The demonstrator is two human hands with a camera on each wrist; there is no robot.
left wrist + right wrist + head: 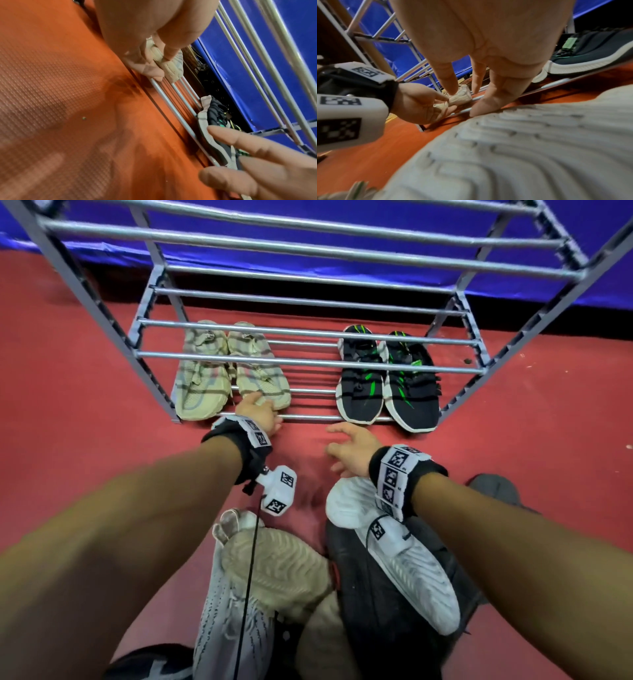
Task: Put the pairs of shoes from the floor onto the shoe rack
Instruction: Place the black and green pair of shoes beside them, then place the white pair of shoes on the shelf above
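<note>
On the lowest shelf of the grey metal shoe rack (308,361) stand a beige pair (202,378) at the left and a black pair with green stripes (387,378) at the right. My left hand (258,409) pinches the heel of the right beige shoe (173,67), thumb on top and fingers under the sole. My right hand (346,446) hovers over the red floor in front of the rack, fingers spread and holding nothing. Its fingers (477,81) hang just above the front rod.
On the floor under my forearms lie a grey knit shoe with a tan sole (270,570) and a black shoe with a white sole (394,549), both sole up. A dark shoe (150,666) lies at the bottom left. The rack's upper shelves hold nothing.
</note>
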